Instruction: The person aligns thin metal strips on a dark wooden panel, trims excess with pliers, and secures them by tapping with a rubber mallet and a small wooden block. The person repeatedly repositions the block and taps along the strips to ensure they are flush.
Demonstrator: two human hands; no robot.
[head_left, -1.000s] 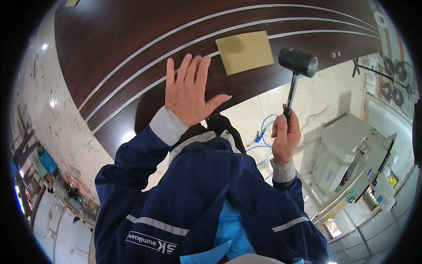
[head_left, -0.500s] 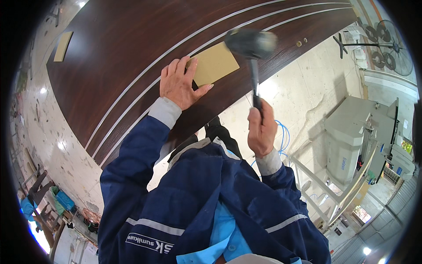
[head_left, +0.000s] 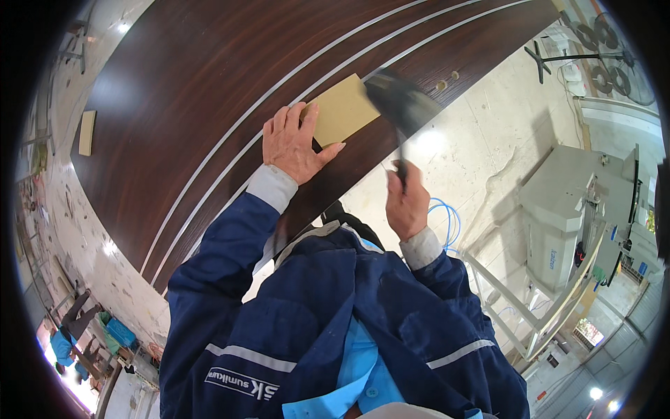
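Observation:
A dark-brown wood-grain panel point(head_left: 202, 84) with inlaid silvery strips lies in front of me. On it rests a tan rectangular wooden block point(head_left: 342, 112), between the lowest strip and the panel's near edge. My left hand point(head_left: 293, 146) grips the block's left end, fingers along the far side and thumb at the near side. In my right hand point(head_left: 408, 202) is a mallet point(head_left: 401, 101), its dark handle wrapped by my closed fingers. The mallet's dark head is smeared by motion and appears at the block's right end; whether it touches cannot be told.
Two round holes point(head_left: 447, 80) are near the panel's right edge. A small tan strip point(head_left: 86, 133) lies at the far left. Beyond the panel are a blue hose point(head_left: 450, 223), a grey machine point(head_left: 558, 209), and black fans point(head_left: 600, 63). Another person point(head_left: 63, 342) is at lower left.
The mallet has swung, its head tilting down toward the near right, and my right hand has moved slightly left. My left hand still holds the block. The whole view has shifted a little.

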